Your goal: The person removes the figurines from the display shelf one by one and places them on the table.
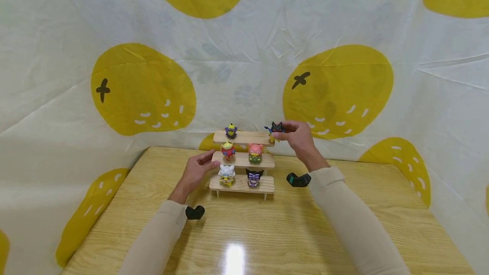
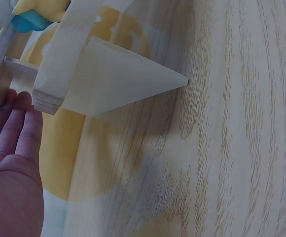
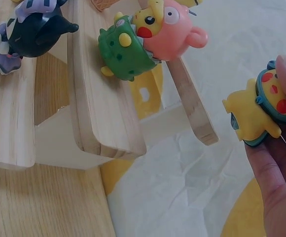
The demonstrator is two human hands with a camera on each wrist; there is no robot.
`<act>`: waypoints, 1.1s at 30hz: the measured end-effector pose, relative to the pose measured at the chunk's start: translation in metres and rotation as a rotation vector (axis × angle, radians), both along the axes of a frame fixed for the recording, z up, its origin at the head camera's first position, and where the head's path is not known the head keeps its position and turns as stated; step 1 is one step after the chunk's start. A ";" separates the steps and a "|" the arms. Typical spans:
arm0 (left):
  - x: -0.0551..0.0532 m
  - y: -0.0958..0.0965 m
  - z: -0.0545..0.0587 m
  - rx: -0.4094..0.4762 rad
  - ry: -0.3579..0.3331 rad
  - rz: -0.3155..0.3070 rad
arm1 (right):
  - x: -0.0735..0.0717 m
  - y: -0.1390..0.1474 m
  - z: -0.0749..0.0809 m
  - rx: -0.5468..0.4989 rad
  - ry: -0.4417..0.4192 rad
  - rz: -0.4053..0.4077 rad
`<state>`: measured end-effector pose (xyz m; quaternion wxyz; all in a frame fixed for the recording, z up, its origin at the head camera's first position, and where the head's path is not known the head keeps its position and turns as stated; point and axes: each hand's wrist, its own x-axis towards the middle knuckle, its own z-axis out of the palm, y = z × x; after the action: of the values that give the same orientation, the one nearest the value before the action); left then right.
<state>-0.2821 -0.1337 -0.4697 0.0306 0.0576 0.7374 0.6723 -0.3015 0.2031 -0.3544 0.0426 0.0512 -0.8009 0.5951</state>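
A three-tier wooden display stand (image 1: pixel 243 160) holds several small toy figures. At its left side, my left hand (image 1: pixel 195 172) pinches the end of the middle tier, thumb on one face and fingertips on the other (image 2: pixel 19 128). My right hand (image 1: pixel 302 139) holds a yellow figurine in a dark eared hood (image 3: pixel 254 106) between thumb and fingers, by the right end of the top tier. In the right wrist view, this figurine is apart from the shelf board. A purple-and-yellow figure (image 1: pixel 231 131) stands at the top tier's left.
On the middle tier are a red-and-green figure (image 1: pixel 228 151) and a pink-and-green figure (image 1: pixel 255 153). The bottom tier bears a white-topped figure (image 1: pixel 227 175) and a black-and-purple figure (image 1: pixel 254 178). Behind the wooden table (image 1: pixel 244 228) hangs a patterned cloth (image 1: pixel 237 84).
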 end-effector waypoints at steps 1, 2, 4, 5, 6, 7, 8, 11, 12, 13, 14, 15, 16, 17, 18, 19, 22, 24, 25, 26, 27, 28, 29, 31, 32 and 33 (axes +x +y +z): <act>0.000 0.000 0.000 0.001 -0.003 0.000 | 0.001 0.001 0.000 0.002 -0.001 0.001; 0.000 0.000 0.000 0.000 -0.003 0.002 | 0.001 0.002 0.001 0.002 -0.001 0.001; 0.000 0.000 0.000 -0.003 -0.003 0.002 | 0.002 0.003 0.001 0.005 -0.006 -0.002; 0.000 0.000 0.000 -0.005 -0.001 0.000 | 0.003 0.003 0.001 0.006 -0.007 -0.003; 0.000 0.000 -0.001 -0.006 0.000 -0.001 | 0.003 0.003 0.001 0.007 -0.010 -0.005; 0.001 0.000 -0.001 -0.005 0.001 -0.002 | 0.004 0.004 0.002 0.011 -0.012 -0.006; 0.001 0.000 -0.001 -0.007 0.002 -0.004 | 0.004 0.004 0.001 0.012 -0.014 -0.008; 0.000 -0.001 -0.002 -0.008 0.003 -0.007 | 0.005 0.006 0.001 0.018 -0.016 -0.011; 0.000 -0.001 -0.003 -0.008 0.002 -0.007 | 0.006 0.007 0.000 0.020 -0.018 -0.011; 0.000 -0.001 -0.003 -0.008 0.002 -0.005 | 0.006 0.007 0.000 0.022 -0.019 -0.011; 0.000 -0.001 -0.003 -0.010 0.003 -0.003 | 0.006 0.008 0.000 0.022 -0.019 -0.010; 0.000 0.000 -0.003 -0.011 0.003 -0.002 | 0.007 0.008 0.000 0.021 -0.020 -0.012; 0.000 0.000 -0.003 -0.013 0.004 0.002 | 0.007 0.008 0.000 0.021 -0.020 -0.014; 0.000 0.000 -0.002 -0.015 0.007 0.003 | 0.007 0.009 0.000 0.018 -0.020 -0.016; 0.000 0.000 -0.002 -0.018 0.010 0.004 | 0.007 0.009 -0.001 0.020 -0.016 -0.017; 0.000 0.000 -0.002 -0.020 0.012 0.007 | 0.007 0.010 -0.001 0.017 -0.014 -0.021; 0.001 0.000 -0.002 -0.019 0.016 0.011 | 0.007 0.011 -0.003 0.013 -0.006 -0.027; 0.001 0.000 -0.001 -0.016 0.015 0.011 | 0.007 0.012 -0.004 0.011 -0.002 -0.028; 0.002 0.000 -0.001 -0.014 0.013 0.013 | 0.007 0.012 -0.004 0.007 -0.003 -0.028; 0.002 0.000 0.000 -0.012 0.011 0.015 | 0.007 0.013 -0.004 0.007 -0.004 -0.027; 0.002 0.000 0.000 -0.012 0.009 0.017 | 0.007 0.013 -0.004 0.007 -0.005 -0.027; 0.002 0.000 -0.001 -0.013 0.012 0.019 | 0.007 0.014 -0.005 0.008 -0.006 -0.027; 0.002 0.001 0.000 -0.010 0.011 0.022 | 0.007 0.014 -0.005 0.010 -0.008 -0.028; 0.001 0.001 -0.001 -0.010 0.012 0.024 | 0.007 0.015 -0.005 0.014 -0.015 -0.032; 0.001 0.001 -0.001 -0.010 0.013 0.022 | 0.007 0.016 -0.005 0.016 -0.019 -0.034; 0.000 0.001 -0.002 -0.008 0.015 0.018 | 0.008 0.017 -0.006 0.017 -0.025 -0.038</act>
<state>-0.2817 -0.1323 -0.4713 0.0193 0.0555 0.7408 0.6691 -0.2938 0.2202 -0.3601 0.0433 0.0291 -0.8072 0.5880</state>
